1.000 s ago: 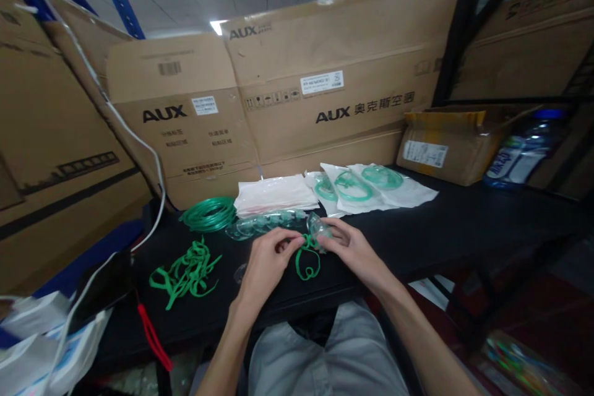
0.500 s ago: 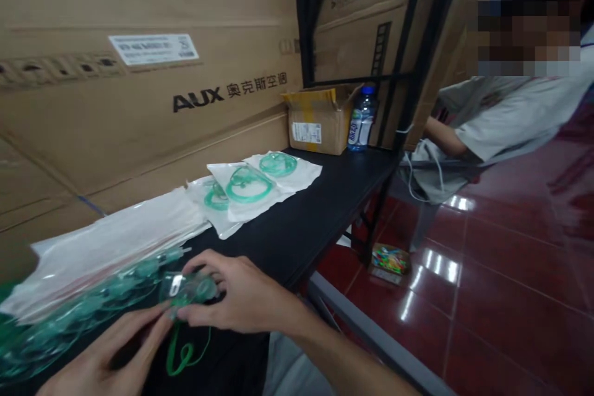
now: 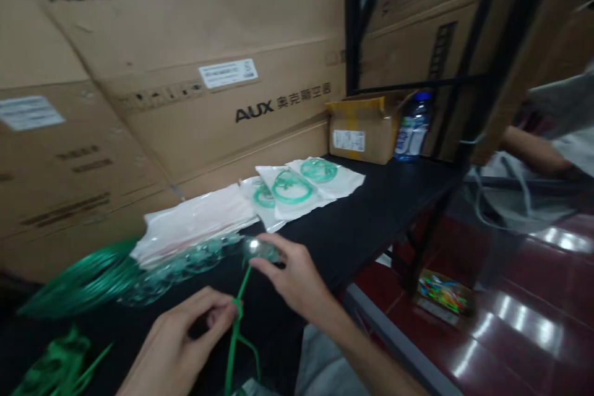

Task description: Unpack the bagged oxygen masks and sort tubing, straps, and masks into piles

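My left hand (image 3: 179, 346) pinches a green elastic strap (image 3: 237, 328) that runs up to a clear plastic mask (image 3: 260, 250). My right hand (image 3: 292, 275) grips that mask at the front of the black table (image 3: 371, 210). A row of more clear masks (image 3: 185, 263) lies just behind my hands. Beyond them sit a flat stack of empty plastic bags (image 3: 197, 226) and three sealed bags with green tubing (image 3: 292, 189).
A coil of green tubing (image 3: 78, 281) and loose green straps (image 3: 51, 371) lie at the left. Large AUX cartons (image 3: 208, 86) wall the back. A small open carton (image 3: 364, 130) and a water bottle (image 3: 411, 130) stand at the far end. Another person's arm (image 3: 533, 151) shows at right.
My view has swung back to the left after turning right. My left hand has drawn the green strap taut away from the mask, which my right hand has kept hold of.
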The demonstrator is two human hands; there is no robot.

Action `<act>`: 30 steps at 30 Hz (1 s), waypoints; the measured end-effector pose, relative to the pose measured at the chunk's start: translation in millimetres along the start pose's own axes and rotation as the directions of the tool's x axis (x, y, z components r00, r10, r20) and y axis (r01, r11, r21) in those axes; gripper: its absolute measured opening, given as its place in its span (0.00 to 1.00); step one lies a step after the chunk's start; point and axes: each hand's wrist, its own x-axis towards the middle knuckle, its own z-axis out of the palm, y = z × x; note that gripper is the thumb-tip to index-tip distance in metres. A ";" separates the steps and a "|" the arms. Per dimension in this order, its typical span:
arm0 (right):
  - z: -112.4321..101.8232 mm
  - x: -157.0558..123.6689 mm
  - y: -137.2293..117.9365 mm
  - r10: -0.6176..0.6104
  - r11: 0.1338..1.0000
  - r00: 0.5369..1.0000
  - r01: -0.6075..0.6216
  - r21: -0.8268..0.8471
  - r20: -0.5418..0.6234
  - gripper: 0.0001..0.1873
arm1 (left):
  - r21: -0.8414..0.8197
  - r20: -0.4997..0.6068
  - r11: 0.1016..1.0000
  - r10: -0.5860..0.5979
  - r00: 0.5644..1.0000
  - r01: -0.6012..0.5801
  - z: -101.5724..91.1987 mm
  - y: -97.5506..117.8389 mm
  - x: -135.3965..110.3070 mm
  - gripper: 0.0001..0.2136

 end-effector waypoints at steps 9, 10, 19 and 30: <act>0.3 -3.5 2.7 0.051 0.998 0.945 -0.036 -0.054 0.322 0.18 | -0.041 -0.029 0.990 -0.139 0.990 0.138 -7.5 -15.6 -8.8 0.13; 0.4 -4.1 2.9 0.055 0.997 0.943 -0.037 -0.062 0.328 0.18 | -0.055 -0.055 0.989 -0.140 0.989 0.137 -5.4 -16.0 -9.3 0.12; 3.4 -5.1 5.0 0.068 0.998 0.935 -0.061 -0.032 0.349 0.19 | 0.041 -0.066 0.995 -0.084 0.994 0.087 12.3 2.1 -7.6 0.11; 0.9 5.8 25.2 -0.012 0.977 0.989 -0.020 -0.215 -0.147 0.28 | -0.028 -0.378 0.998 -0.065 0.923 0.059 -56.6 24.1 -41.0 0.09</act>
